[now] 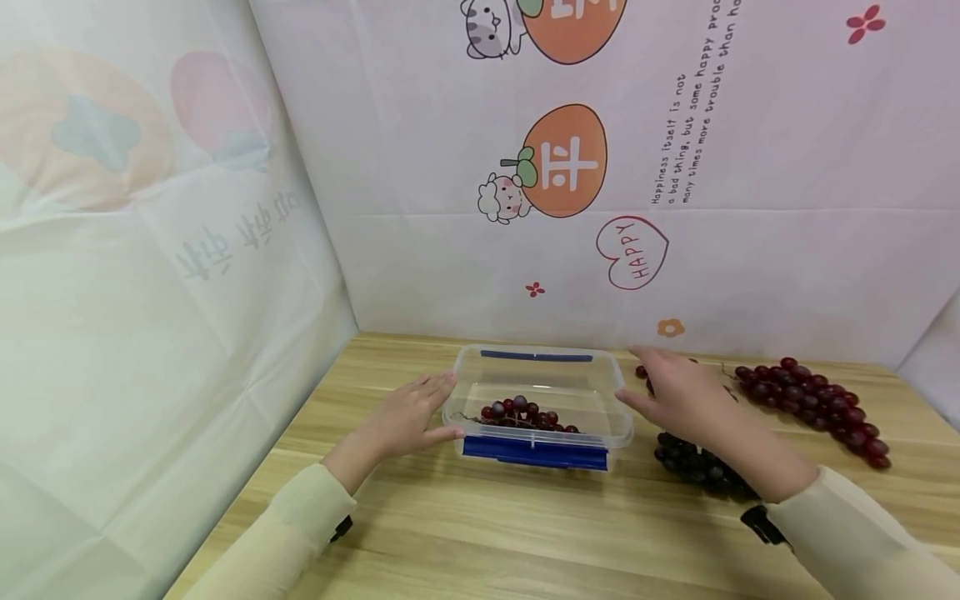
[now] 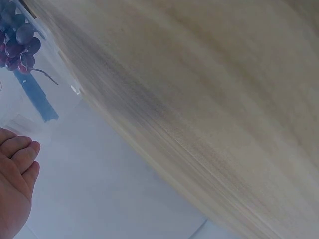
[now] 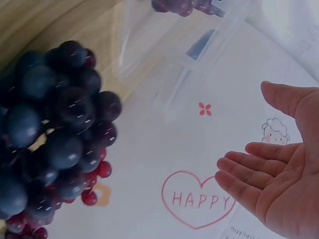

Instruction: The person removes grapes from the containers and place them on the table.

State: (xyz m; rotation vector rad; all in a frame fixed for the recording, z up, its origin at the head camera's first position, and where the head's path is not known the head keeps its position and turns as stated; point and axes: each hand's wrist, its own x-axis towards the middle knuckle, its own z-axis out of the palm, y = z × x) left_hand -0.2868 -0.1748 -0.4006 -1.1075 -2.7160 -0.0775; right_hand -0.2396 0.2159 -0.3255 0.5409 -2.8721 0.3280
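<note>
A clear plastic food container (image 1: 540,385) with blue clips along its front and back edges sits on the table. Inside it lies a bunch of dark red grapes (image 1: 519,410), also visible in the left wrist view (image 2: 20,45). My left hand (image 1: 405,421) is at the container's left side, fingers extended, thumb by the front left corner. On the other side, my right hand (image 1: 678,396) hovers with straight fingers, its thumb close to the right rim; the right wrist view shows its palm (image 3: 284,184) with nothing held. Whether either hand touches the container, I cannot tell.
Black grapes (image 1: 693,462) lie partly under my right forearm. A long red bunch (image 1: 813,404) rests farther right, and more red grapes (image 1: 642,372) show behind my right hand. A printed white cloth (image 1: 450,275) hangs behind the wooden table (image 1: 450,533).
</note>
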